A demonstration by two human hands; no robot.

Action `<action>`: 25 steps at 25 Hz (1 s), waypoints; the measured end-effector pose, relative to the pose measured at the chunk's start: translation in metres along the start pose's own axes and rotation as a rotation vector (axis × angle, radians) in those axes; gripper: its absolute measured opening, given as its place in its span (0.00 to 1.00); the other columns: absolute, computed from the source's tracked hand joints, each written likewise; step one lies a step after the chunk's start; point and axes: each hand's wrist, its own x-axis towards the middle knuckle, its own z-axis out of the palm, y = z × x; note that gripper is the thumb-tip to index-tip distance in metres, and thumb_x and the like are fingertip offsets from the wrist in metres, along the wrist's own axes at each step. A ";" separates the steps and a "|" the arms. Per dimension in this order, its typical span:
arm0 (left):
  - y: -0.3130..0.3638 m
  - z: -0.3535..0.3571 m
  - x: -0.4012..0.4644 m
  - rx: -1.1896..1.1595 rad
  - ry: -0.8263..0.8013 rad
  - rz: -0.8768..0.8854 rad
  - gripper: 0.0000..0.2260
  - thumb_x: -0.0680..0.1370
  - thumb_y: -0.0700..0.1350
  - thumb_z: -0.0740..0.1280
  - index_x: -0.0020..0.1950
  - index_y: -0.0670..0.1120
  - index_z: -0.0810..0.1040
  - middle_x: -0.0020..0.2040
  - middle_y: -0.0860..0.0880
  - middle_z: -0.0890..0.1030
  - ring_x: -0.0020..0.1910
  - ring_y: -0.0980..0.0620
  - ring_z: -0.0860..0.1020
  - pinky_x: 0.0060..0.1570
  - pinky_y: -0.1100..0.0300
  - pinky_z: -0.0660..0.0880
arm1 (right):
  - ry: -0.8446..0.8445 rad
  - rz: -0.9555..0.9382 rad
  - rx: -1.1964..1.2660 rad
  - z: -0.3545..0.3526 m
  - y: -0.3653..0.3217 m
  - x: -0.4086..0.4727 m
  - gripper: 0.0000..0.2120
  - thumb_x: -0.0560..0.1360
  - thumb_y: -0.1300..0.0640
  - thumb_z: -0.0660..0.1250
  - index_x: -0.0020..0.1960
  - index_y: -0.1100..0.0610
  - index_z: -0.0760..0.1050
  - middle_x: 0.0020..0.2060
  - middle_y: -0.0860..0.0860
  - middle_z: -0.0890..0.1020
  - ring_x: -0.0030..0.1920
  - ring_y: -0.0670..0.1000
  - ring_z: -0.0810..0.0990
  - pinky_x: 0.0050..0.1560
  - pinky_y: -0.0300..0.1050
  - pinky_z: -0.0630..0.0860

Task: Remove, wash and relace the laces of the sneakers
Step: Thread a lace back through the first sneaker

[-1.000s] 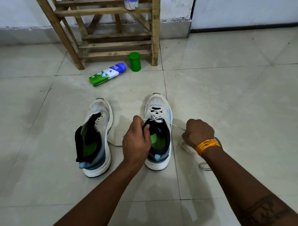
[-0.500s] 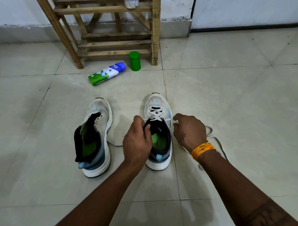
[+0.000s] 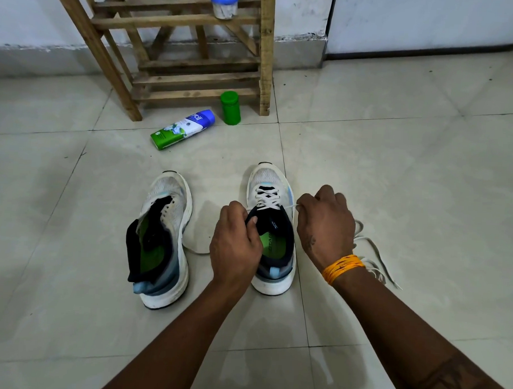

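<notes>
Two white sneakers with green insoles stand on the tiled floor. The left sneaker [image 3: 165, 237] has no lace and its dark tongue flops out. The right sneaker [image 3: 271, 195] has a white lace [image 3: 267, 198] crossed through its front eyelets only. My left hand [image 3: 235, 243] grips the dark collar of the right sneaker at its left side. My right hand [image 3: 324, 223] pinches the lace right beside the shoe's right eyelets. The lace's loose length [image 3: 373, 252] trails on the floor behind my right wrist. Another white lace end [image 3: 193, 244] curves between the two shoes.
A wooden rack [image 3: 196, 65] stands against the wall ahead, with a blue-lidded jar [image 3: 224, 3] on a shelf. A green and blue bottle [image 3: 183, 129] lies on the floor before it, next to an upright green container [image 3: 230, 108].
My right hand has moved left and forward, from the floor out at the right to the shoe's right eyelets, with the lace going slack behind it. My left hand has stayed on the collar.
</notes>
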 end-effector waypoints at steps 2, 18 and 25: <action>0.000 -0.002 0.003 0.026 0.026 0.077 0.05 0.81 0.43 0.67 0.52 0.44 0.72 0.50 0.48 0.72 0.44 0.47 0.74 0.37 0.48 0.75 | 0.031 -0.039 0.086 -0.009 0.004 0.002 0.04 0.76 0.56 0.68 0.47 0.55 0.80 0.44 0.55 0.78 0.46 0.62 0.76 0.38 0.51 0.72; 0.038 -0.021 0.062 -0.129 -0.283 0.368 0.06 0.74 0.44 0.67 0.39 0.52 0.73 0.35 0.56 0.69 0.34 0.56 0.71 0.34 0.55 0.71 | -0.150 0.101 1.108 -0.070 -0.017 0.003 0.06 0.77 0.61 0.74 0.51 0.52 0.84 0.38 0.52 0.84 0.40 0.51 0.82 0.43 0.46 0.80; 0.046 -0.046 0.064 -0.396 -0.150 0.272 0.03 0.79 0.40 0.70 0.46 0.44 0.83 0.40 0.52 0.82 0.40 0.52 0.81 0.41 0.52 0.77 | -0.397 0.099 1.136 -0.065 -0.026 0.015 0.11 0.78 0.44 0.65 0.56 0.45 0.83 0.43 0.67 0.82 0.46 0.70 0.81 0.46 0.70 0.79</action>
